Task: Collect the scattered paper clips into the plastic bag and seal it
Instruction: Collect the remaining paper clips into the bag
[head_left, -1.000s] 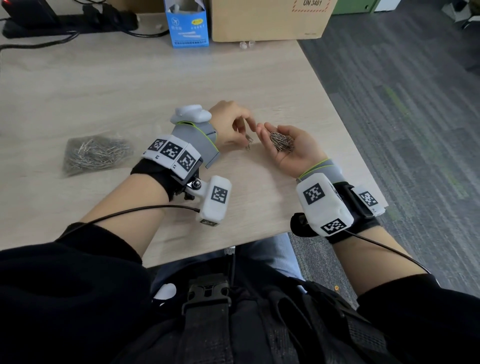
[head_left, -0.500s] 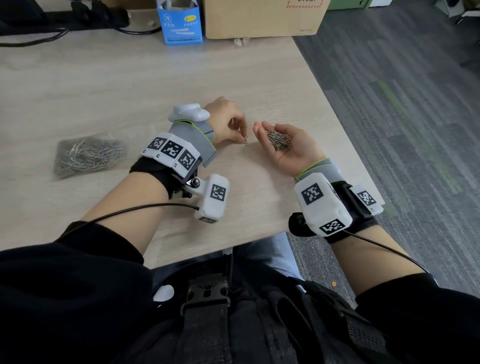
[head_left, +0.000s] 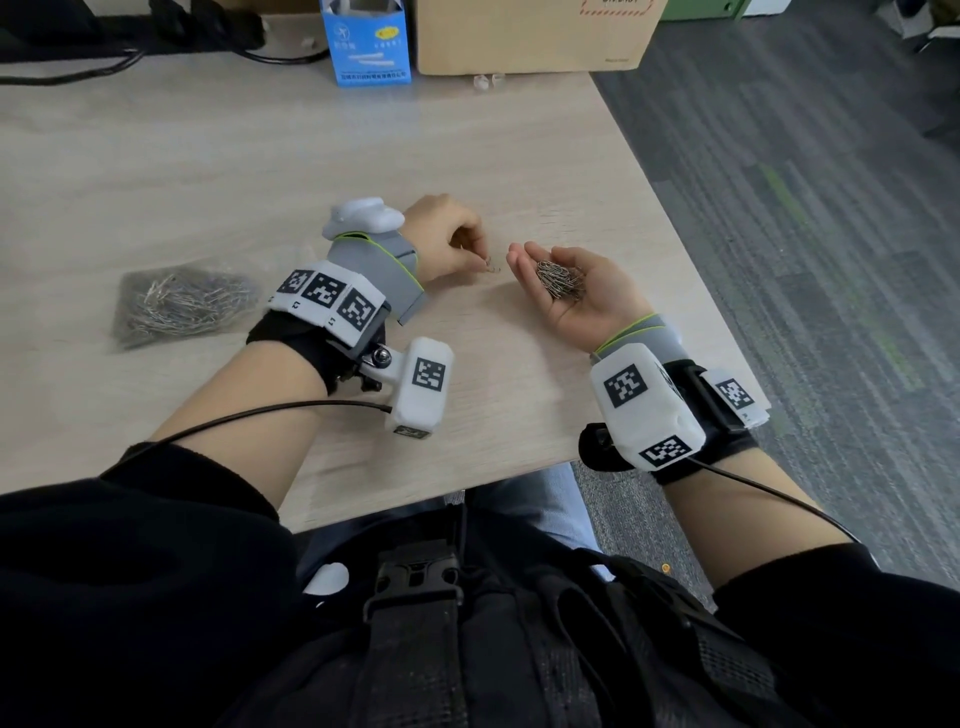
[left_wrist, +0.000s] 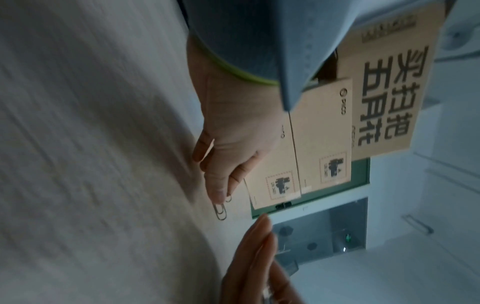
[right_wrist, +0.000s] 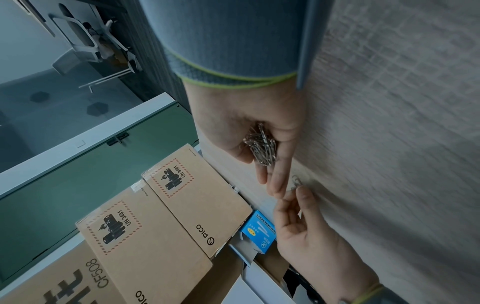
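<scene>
Head view: plastic bag (head_left: 179, 304) full of clips lies on the worktop (head_left: 208, 171), left of the left hand (head_left: 441, 236), whose grip pinches paper clips (head_left: 490, 266). Right hand (head_left: 574, 291), near the worktop's right edge, cups a clip pile (head_left: 558, 279).

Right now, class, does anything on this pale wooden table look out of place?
Yes: loose silver paper clips lie on the table by the left hand, outside the clear plastic bag.

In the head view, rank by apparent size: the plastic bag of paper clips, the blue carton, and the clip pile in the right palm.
1. Plastic bag, largest.
2. Blue carton, though farther away and partly cropped.
3. Clip pile in the right hand, smallest.
</scene>
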